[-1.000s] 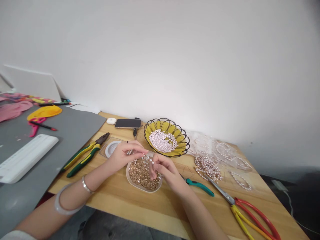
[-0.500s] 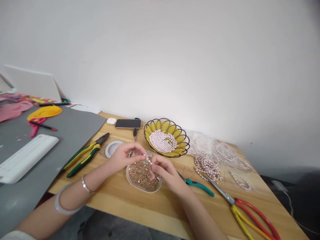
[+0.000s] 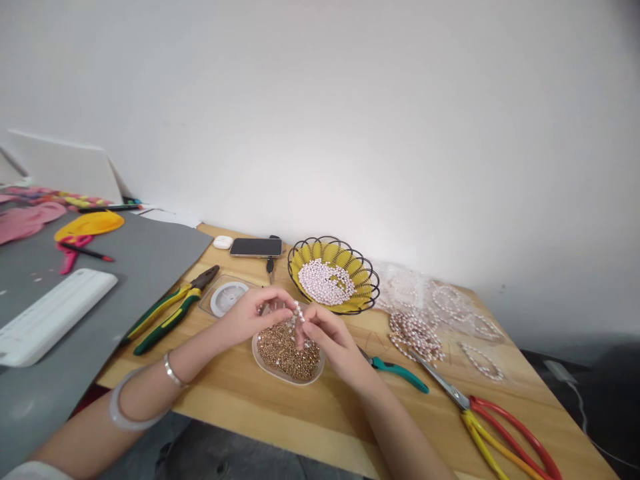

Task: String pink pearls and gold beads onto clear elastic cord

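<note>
Between my fingertips runs a short string of pearly beads (image 3: 299,311). My left hand (image 3: 265,310) pinches its left end with thumb and forefinger. At the other end, my right hand (image 3: 327,333) has its fingers closed on the same strand. Both hands hover over a clear plastic tub (image 3: 257,357) filled with small gold beads (image 3: 287,353) and a few paler ones. Just behind them stands a yellow basket with a black wire rim (image 3: 367,267), holding loose pale pink beads (image 3: 325,281).
Left of the tub lie a white spool (image 3: 223,300) and green-yellow pliers (image 3: 175,310). Teal-handled pliers (image 3: 400,372), a bead-strand heap (image 3: 417,335) and large red-yellow scissors (image 3: 465,403) are on the right. A phone (image 3: 256,247) rests near the wall.
My hands have drawn slightly closer together, and the bead strand between them now stands steeper and a little higher. Nothing else on the table has moved.
</note>
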{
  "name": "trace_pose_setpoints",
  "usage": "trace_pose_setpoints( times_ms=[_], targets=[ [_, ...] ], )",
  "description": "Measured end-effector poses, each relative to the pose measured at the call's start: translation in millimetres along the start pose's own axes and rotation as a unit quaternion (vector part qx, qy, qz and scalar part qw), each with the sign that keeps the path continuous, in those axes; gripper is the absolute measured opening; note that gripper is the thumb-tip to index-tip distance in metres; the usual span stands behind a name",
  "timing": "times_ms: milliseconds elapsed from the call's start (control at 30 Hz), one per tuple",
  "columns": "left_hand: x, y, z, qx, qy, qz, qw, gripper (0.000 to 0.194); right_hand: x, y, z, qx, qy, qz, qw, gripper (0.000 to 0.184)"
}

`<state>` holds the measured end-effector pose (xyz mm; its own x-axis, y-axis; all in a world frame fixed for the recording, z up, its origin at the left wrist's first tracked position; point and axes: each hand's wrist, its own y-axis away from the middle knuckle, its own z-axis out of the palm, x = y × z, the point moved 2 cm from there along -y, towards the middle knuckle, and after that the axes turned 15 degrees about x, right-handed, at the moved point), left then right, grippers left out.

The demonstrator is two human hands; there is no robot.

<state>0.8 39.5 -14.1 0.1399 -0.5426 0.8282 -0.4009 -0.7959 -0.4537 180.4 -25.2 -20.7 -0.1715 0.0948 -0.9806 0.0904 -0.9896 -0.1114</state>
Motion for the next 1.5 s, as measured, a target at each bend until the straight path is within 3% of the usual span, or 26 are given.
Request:
trace_pose_setpoints(
  times_ms=[133,233,333,500,733,900,1200,1367,1500],
  targets=[
    [-2.1,2.5,6.1,-0.091,-0.132,0.095,0.982,0.024,0.1,-0.5,-2.5,0.027,0.018,-0.036,0.999,0.03],
    [-5.7,6.3,11.5,-0.173,-0.167,0.151,0.959,0.014,0.1,-1.2,-2.7,0.038,0.009,-0.05,0.998,0.03],
    [-8.0,8.9,13.6,-0.215,-0.173,0.172,0.946,0.003,0.3,-1.9,-2.2,0.043,-0.002,-0.054,0.998,0.029],
    [-7.8,11.1,14.5,-0.235,-0.168,0.186,0.939,0.014,3.7,-2.9,-2.4,0.049,-0.031,-0.043,0.997,0.027],
    [-7.7,13.7,16.9,-0.233,-0.13,0.203,0.942,0.009,10.6,-5.4,-1.7,0.043,-0.133,-0.009,0.99,0.021],
    [-4.9,12.9,15.2,-0.232,-0.141,0.178,0.946,0.005,13.2,-6.1,-2.4,0.063,-0.194,0.019,0.979,0.018],
    [3.0,8.8,9.8,-0.174,-0.135,0.075,0.972,0.016,13.0,-7.7,-3.1,0.068,-0.17,-0.002,0.983,0.02],
    [0.5,1.3,1.9,-0.057,-0.039,-0.004,0.998,0.018,12.7,-6.4,-5.9,0.067,-0.116,-0.013,0.991,0.021],
    [-1.6,-3.6,-3.2,0.019,0.08,-0.053,0.995,0.011,10.7,-5.1,-4.7,0.056,-0.067,-0.01,0.996,0.024]
  ],
)
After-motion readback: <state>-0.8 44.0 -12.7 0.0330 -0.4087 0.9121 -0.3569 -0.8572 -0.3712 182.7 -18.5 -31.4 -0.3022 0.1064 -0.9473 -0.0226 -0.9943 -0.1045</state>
